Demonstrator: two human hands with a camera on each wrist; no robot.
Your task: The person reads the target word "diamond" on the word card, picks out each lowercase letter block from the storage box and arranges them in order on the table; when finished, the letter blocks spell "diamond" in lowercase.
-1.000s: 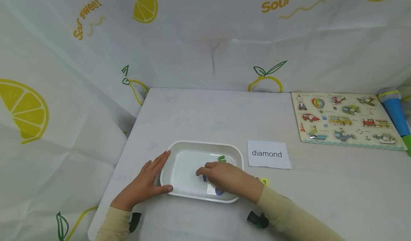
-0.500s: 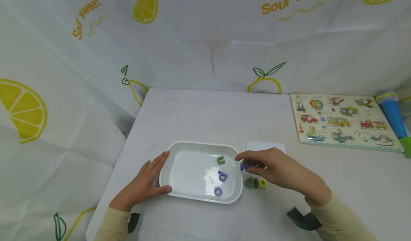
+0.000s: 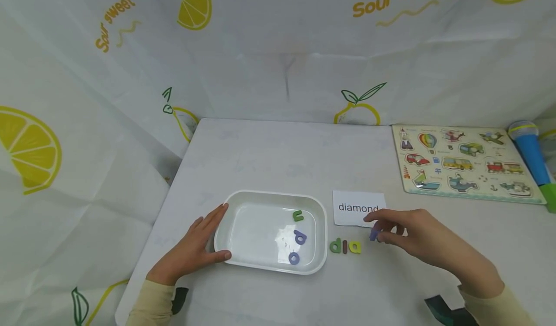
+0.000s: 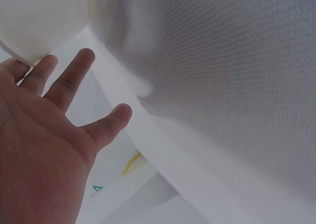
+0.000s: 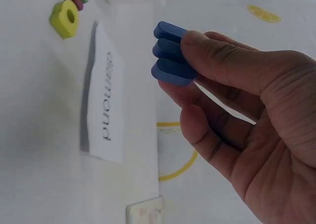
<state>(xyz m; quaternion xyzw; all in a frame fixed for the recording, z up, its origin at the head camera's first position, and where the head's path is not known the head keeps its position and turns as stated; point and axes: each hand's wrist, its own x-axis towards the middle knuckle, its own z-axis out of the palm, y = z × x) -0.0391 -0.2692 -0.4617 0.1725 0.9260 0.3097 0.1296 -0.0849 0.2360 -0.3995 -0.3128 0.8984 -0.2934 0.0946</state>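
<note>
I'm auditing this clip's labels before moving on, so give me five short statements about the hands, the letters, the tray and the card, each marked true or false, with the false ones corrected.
1. The right hand pinches a blue letter. True.
2. The left hand holds the microphone. False: it rests against the white tray.
3. The card reads "diamond". True.
4. Five letters lie in the white tray. False: three letters lie there.
5. The yellow letter lies outside the white tray. True.
</note>
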